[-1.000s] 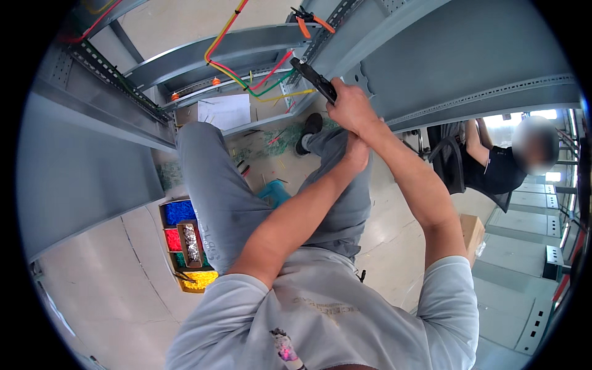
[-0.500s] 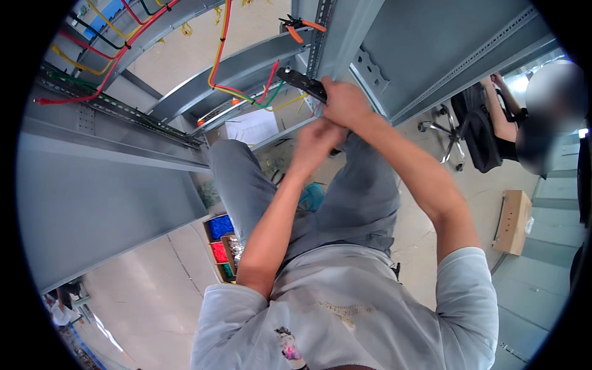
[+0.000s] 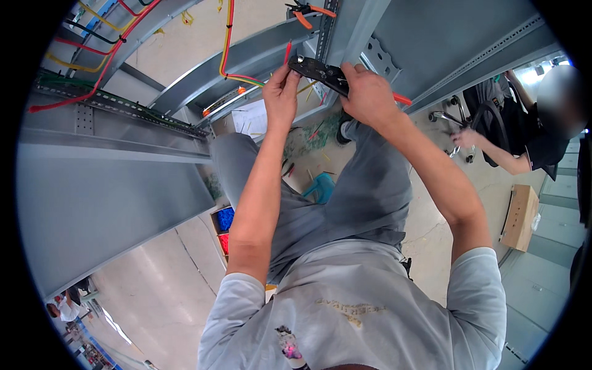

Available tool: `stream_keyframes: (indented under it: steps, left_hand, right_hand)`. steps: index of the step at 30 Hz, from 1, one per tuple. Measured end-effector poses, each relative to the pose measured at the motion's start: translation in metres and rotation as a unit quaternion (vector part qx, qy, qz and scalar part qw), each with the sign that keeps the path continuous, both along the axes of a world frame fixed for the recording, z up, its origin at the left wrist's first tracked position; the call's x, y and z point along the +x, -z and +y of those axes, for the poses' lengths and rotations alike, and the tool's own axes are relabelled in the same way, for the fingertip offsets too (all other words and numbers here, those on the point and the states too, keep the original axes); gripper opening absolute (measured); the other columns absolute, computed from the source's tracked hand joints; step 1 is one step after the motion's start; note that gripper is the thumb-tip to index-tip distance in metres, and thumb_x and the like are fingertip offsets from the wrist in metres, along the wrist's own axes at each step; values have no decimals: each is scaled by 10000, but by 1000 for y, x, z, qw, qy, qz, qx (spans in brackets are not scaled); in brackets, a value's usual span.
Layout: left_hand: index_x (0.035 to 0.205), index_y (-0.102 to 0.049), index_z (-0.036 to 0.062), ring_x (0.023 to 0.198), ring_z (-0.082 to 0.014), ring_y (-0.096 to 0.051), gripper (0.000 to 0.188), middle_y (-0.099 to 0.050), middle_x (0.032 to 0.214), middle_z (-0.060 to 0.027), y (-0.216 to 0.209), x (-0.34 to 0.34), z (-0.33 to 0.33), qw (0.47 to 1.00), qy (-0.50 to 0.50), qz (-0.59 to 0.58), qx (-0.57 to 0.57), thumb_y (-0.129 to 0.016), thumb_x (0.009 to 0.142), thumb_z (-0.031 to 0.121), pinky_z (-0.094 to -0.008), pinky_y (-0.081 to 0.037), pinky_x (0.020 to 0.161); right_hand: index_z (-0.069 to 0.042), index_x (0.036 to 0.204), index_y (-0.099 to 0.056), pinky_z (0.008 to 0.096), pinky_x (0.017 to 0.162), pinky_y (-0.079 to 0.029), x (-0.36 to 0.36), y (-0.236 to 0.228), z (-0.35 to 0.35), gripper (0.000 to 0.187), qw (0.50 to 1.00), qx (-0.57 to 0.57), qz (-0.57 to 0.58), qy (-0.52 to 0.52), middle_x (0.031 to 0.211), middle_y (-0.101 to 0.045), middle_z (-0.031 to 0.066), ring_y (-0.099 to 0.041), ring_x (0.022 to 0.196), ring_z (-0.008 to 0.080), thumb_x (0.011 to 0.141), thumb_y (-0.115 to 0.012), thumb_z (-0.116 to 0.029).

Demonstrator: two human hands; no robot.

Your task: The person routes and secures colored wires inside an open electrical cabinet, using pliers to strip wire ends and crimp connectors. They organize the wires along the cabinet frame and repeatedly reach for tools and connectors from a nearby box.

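Observation:
My right hand (image 3: pixel 372 95) is closed around the handles of a black crimping tool (image 3: pixel 317 71). One red handle end sticks out beyond the palm, and the tool's head points left. My left hand (image 3: pixel 281 98) is raised beside that head, its thumb and fingers pinched on a red wire (image 3: pixel 288 52) whose upper part shows above the fingertips. Whether the wire's end sits in the jaws cannot be made out. Close by on the left, a bundle of red, yellow and green wires (image 3: pixel 226 49) hangs down inside the grey metal cabinet frame (image 3: pixel 259 55).
Orange-handled cutters (image 3: pixel 303 17) hang at the frame's upper rail. A white paper sheet (image 3: pixel 250 117) lies inside the cabinet base. Below me are a turquoise stool (image 3: pixel 320 188) and a box of blue and red small parts (image 3: pixel 223 225). Another person sits near an office chair (image 3: pixel 493 117) at right.
My left hand has moved up and left, from beside my right wrist to the red wire at the tool's head. The tool has shifted slightly right. The seated person's arm has lowered.

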State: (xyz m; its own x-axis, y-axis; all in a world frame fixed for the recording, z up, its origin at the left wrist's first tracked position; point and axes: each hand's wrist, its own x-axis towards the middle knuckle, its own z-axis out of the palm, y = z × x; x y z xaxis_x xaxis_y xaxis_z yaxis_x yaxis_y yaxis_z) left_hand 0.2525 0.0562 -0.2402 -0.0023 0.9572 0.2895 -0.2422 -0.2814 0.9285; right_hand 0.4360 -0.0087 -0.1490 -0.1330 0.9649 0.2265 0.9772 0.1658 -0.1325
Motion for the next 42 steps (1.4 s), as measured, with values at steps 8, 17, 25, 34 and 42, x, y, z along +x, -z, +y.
stream_keyframes:
  steps: [8, 17, 25, 34, 42]
  left_hand:
    - [1241, -705, -26, 1005, -97, -625, 257, -701, 1091, -37, 2, 1, 0, 1000, -4, -10, 9, -683, 1012, 89, -240, -491, 903]
    - [1192, -709, -34, 923, -86, -594, 212, -677, 1025, -28, -2, 3, -1, 1000, -10, -10, 23, -668, 1007, 63, -234, -481, 835]
    - [1145, -713, -32, 821, -94, -564, 199, -652, 919, -38, -1, 7, 5, 998, -34, 20, 39, -684, 991, 90, -239, -460, 747]
    - [1061, -698, -44, 772, -125, -572, 163, -633, 861, -66, 5, 9, 8, 997, -50, 26, 55, -694, 969, 90, -264, -468, 713]
    - [1028, -689, -38, 767, -159, -589, 148, -638, 843, -89, 6, 12, 10, 996, -66, 34, 51, -686, 961, 93, -282, -477, 721]
  right_hand:
    - [-44, 1225, -599, 464, 845, -507, 0, -6, 0, 590, 999, 32, -30, -1, 1018, -646, 135, -651, 1010, 338, 706, -832, -204]
    - [-38, 1342, -575, 476, 927, -482, 0, -15, -1, 689, 1000, -1, -19, 2, 1097, -641, 151, -633, 1089, 348, 730, -836, -220]
    - [-11, 1364, -560, 484, 958, -494, 3, -19, 1, 675, 999, -36, 20, -4, 1115, -652, 189, -637, 1111, 377, 772, -802, -226]
    - [5, 1297, -578, 487, 939, -513, 5, -20, 3, 568, 997, -62, 36, -19, 1072, -663, 214, -649, 1063, 410, 815, -768, -228]
    - [2, 1275, -587, 496, 912, -526, 5, -21, 5, 530, 996, -62, 53, -21, 1044, -665, 224, -664, 1015, 426, 820, -751, -212]
